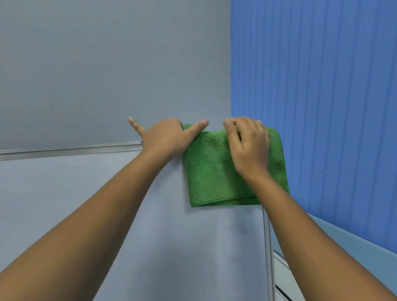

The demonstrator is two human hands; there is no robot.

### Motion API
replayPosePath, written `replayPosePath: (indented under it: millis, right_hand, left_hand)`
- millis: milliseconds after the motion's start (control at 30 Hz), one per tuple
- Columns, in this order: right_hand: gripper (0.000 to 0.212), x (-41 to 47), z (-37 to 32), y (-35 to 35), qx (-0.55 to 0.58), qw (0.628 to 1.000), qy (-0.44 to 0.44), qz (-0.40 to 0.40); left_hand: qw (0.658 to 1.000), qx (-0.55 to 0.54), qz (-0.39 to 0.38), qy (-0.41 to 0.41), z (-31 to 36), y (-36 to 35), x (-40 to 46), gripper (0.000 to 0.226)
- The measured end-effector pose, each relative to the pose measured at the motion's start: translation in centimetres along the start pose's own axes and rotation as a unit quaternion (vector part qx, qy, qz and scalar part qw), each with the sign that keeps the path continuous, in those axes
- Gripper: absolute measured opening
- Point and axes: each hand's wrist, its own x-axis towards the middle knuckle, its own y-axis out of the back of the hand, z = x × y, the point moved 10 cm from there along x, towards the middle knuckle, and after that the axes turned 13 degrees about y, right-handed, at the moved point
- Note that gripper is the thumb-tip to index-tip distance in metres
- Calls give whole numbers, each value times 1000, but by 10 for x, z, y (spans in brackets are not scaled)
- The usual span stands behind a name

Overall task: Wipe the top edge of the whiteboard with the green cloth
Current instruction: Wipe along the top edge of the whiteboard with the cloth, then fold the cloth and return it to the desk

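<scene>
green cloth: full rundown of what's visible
The green cloth looks like ribbed microfibre, folded into a layered rectangle. It is draped over the whiteboard at its top right corner, most of it hanging down the front. The left hand presses its upper left part; the right hand lies over its upper right.

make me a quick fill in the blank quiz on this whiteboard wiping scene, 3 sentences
1. The green cloth is draped over the top ____ corner of the whiteboard.
2. The ____ hand lies on the front of the cloth.
3. The vertical blinds beside the board are ____ in colour.

Missing words: right; right; blue
</scene>
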Motion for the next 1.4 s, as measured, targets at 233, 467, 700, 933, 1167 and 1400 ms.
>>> replayPosePath:
  millis: [233, 467, 700, 933, 1167, 1400]
  right_hand:
    - [89, -31, 84, -6, 255, 867, -428, 2]
    - [45, -36, 86, 3, 433, 756, -490, -32]
    - [50, -20, 79, 45, 466, 755, -455, 74]
    - [40, 23, 43, 91, 140, 957, -251, 36]
    - [50, 27, -3, 80, 219, 946, -235, -42]
    - [39, -6, 12, 92, 335, 890, -302, -62]
  left_hand:
    - [901, -411, -106, -91, 32, 18, -11, 12]
    - [763, -594, -214, -137, 66, 41, -28, 9]
    - [820, -528, -213, -51, 57, 19, -21, 6]
    - [830, -537, -148, -40, 69, 16, -45, 14]
    - [775, -588, -228, -43, 101, -2, -92, 38]
    - [731, -610, -297, -71, 111, -23, -113, 47]
